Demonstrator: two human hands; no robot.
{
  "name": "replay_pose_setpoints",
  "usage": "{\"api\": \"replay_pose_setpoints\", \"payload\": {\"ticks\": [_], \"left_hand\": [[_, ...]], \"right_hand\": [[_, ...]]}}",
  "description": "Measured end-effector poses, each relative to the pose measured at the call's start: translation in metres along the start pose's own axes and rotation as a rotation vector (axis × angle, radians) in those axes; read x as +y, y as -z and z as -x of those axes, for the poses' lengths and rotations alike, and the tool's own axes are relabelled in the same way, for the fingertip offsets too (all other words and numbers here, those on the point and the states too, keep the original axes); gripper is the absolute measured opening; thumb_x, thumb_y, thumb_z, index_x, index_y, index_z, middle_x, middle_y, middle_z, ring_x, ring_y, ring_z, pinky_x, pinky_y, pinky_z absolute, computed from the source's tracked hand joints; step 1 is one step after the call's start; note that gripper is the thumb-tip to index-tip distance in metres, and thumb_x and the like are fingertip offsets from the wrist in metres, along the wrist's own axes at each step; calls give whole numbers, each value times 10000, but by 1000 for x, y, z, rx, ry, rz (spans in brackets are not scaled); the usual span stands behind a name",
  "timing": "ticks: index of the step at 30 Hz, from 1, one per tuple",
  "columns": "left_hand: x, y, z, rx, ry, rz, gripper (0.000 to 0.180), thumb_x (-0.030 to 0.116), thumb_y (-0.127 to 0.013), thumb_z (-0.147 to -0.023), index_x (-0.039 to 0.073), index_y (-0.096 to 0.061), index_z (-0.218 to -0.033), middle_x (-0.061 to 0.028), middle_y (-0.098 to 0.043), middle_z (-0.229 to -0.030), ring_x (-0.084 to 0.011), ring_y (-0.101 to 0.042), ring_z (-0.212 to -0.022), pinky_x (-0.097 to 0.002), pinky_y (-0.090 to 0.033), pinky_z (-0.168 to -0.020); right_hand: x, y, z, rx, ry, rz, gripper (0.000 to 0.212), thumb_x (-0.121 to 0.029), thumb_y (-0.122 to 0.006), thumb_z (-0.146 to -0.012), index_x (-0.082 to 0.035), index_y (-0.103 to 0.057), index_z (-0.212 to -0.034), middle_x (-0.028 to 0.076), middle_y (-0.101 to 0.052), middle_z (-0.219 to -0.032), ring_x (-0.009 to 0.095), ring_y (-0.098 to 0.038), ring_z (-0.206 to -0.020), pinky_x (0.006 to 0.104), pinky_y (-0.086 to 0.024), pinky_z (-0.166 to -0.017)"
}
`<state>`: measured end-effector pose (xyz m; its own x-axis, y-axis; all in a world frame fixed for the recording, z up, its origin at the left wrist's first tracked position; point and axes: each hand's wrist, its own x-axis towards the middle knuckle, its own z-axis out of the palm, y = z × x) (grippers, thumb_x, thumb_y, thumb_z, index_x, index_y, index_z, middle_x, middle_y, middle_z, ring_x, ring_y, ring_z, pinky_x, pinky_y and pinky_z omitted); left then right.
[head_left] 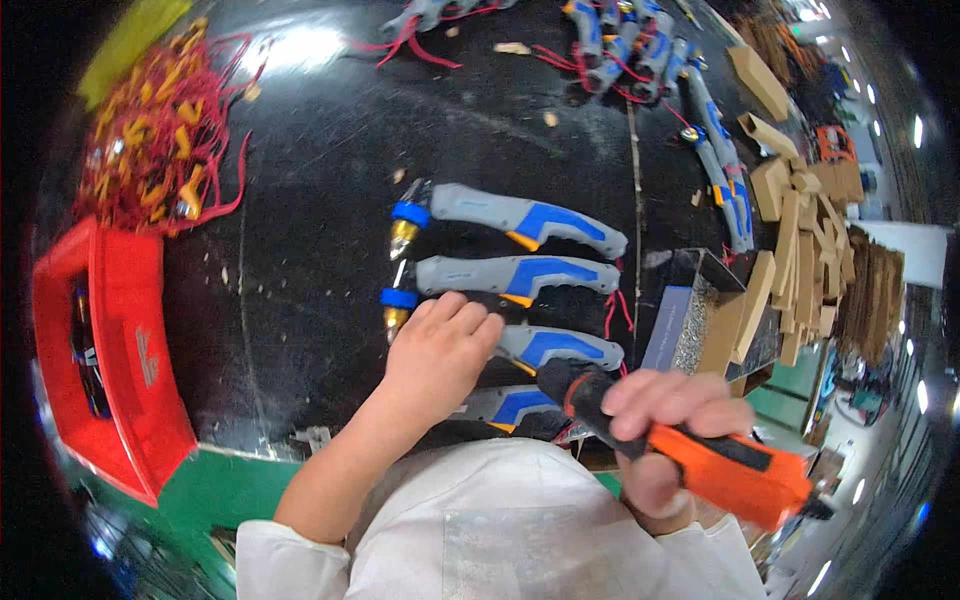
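Several grey-and-blue tool handles with yellow triggers lie in a column on the black table; the far handle (480,208) and the second handle (490,275) show fully. At least two have a blue ring and a brass-coloured tip on the left. My left hand (445,350) is closed over the front end of the third handle (570,346), hiding its head. A fourth handle (515,404) lies nearer my body, partly covered. My right hand (685,415) grips an orange-and-black electric screwdriver (735,475), its black nose beside the third handle.
A red bin (130,350) stands at the left, below a heap of yellow parts with red wires (170,130). An open box of small screws (692,330) sits right of the handles. Cardboard pieces (790,240) pile up beyond it. More handles (620,45) lie at the far side.
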<state>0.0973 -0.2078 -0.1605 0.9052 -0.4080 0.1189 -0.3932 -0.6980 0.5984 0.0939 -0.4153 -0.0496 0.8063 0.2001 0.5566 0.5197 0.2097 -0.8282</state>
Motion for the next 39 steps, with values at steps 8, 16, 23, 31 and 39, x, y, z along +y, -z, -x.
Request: {"api": "replay_pose_setpoints", "payload": {"ticks": [8,16,23,31,39], "left_hand": [[67,-11,-47,-54,-163,97,534,165,-827,-687,26,-638,-1167,-113,-660,-1159,-302,-618,-1127,-416,-505,-989],[71,-56,-68,-160,-215,-2,452,176,-801,-730,42,-661,-1138,-80,-646,-1035,-274,-608,-975,-393,-506,-841],[69,-57,-68,-120,-219,24,437,179,-765,-735,50,-668,-1141,-60,-640,-1018,-259,-604,-969,-389,-491,-804],[67,-56,-66,-130,-208,34,389,192,-733,-780,56,-675,-1140,-50,-648,-1041,-245,-602,-989,-380,-486,-831],[68,-59,-67,-123,-222,30,379,188,-731,-787,57,-673,-1138,-48,-645,-1038,-242,-596,-994,-377,-483,-839]], "right_hand": [[-51,91,-1,555,-11,140,530,-91,-763,-838,-75,-482,-1287,128,-574,-1127,226,-631,-770,449,-572,-762],[-33,109,19,517,-95,109,490,-45,-750,-823,-78,-475,-1227,155,-568,-1102,241,-658,-813,440,-576,-791],[-25,102,3,413,-252,211,354,-70,-768,-797,-72,-572,-1092,145,-692,-893,236,-675,-809,362,-553,-783],[-1,116,-40,-314,-228,-31,214,-74,-796,-687,-63,-659,-852,124,-707,-796,289,-701,-681,368,-566,-611],[-14,108,-28,-71,-244,88,302,-86,-841,-758,-63,-613,-954,130,-690,-827,228,-663,-673,355,-561,-645]]}}
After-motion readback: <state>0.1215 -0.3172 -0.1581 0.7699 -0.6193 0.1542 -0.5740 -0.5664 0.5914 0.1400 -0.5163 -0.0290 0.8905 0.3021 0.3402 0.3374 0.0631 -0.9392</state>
